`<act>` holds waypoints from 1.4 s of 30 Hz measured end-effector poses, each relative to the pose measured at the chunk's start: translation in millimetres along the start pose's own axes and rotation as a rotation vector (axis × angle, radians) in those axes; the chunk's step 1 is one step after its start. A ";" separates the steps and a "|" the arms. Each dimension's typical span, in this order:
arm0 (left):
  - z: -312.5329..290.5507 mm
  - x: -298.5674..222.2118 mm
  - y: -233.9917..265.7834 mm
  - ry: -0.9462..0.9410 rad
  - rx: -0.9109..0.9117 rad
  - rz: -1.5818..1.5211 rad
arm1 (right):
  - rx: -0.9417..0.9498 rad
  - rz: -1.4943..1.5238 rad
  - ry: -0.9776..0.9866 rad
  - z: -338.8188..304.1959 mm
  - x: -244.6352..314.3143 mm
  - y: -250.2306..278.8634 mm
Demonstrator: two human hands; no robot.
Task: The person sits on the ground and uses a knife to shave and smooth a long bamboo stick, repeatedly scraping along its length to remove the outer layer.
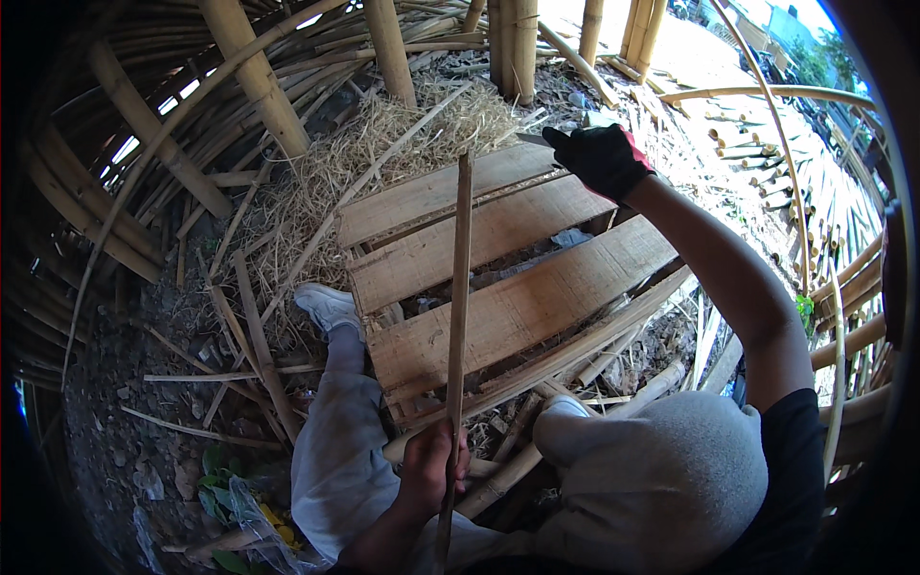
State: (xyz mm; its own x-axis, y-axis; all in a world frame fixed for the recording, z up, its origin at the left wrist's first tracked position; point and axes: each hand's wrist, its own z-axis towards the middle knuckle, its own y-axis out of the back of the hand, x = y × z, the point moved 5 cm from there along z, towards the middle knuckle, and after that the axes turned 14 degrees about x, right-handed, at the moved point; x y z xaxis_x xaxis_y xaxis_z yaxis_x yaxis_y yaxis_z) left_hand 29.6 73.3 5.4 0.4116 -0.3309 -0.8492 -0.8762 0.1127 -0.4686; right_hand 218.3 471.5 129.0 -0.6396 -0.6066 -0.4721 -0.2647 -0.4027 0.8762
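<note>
My bare left hand point(431, 471) is closed around the lower part of a long, narrow bamboo strip point(460, 287). The strip stands nearly upright in the view, crossing in front of a low slatted wooden pallet point(546, 292). My right hand point(602, 161) wears a black and red glove and is stretched out over the pallet's far right corner. It is closed on a knife, whose blade point(533, 140) sticks out to the left past the fingers; the handle is hidden in the glove. Blade and strip are apart.
Pale shavings point(316, 192) are heaped behind and left of the pallet. Loose bamboo strips point(254, 335) lie at the left, near a plastic bag point(259, 513). Upright bamboo poles point(388, 53) stand at the back. Several cut bamboo poles point(767, 172) lie at the right.
</note>
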 end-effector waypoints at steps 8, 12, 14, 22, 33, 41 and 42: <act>4.8 6.0 2.7 0.006 0.027 -0.004 | 0.086 0.117 -0.264 22.9 -50.5 -66.8; 1.1 1.4 1.1 0.030 -0.016 -0.002 | -0.073 0.004 -0.285 27.0 -41.8 -26.8; 2.8 1.5 -0.6 0.024 -0.039 0.010 | -0.346 0.087 -0.236 14.2 -25.5 -6.5; -3.4 6.3 1.7 0.028 -0.041 -0.044 | -0.219 0.605 -0.130 -30.3 74.3 83.8; -17.1 -9.3 12.4 -0.103 0.109 -0.276 | -0.337 0.162 0.279 -78.4 122.0 98.2; -23.0 -21.0 29.5 -0.216 0.316 -0.586 | -0.203 0.250 0.546 -86.5 146.5 96.8; -23.9 -21.2 30.3 -0.224 0.319 -0.595 | -0.181 0.254 0.561 -85.1 148.7 95.9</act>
State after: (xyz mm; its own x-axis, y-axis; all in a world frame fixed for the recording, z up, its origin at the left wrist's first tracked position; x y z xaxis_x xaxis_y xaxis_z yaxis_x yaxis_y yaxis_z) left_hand -11.7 61.4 15.0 0.8690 -0.2249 -0.4407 -0.3848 0.2524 -0.8878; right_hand 159.2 284.4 134.6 -0.1785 -0.9450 -0.2739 0.0027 -0.2789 0.9603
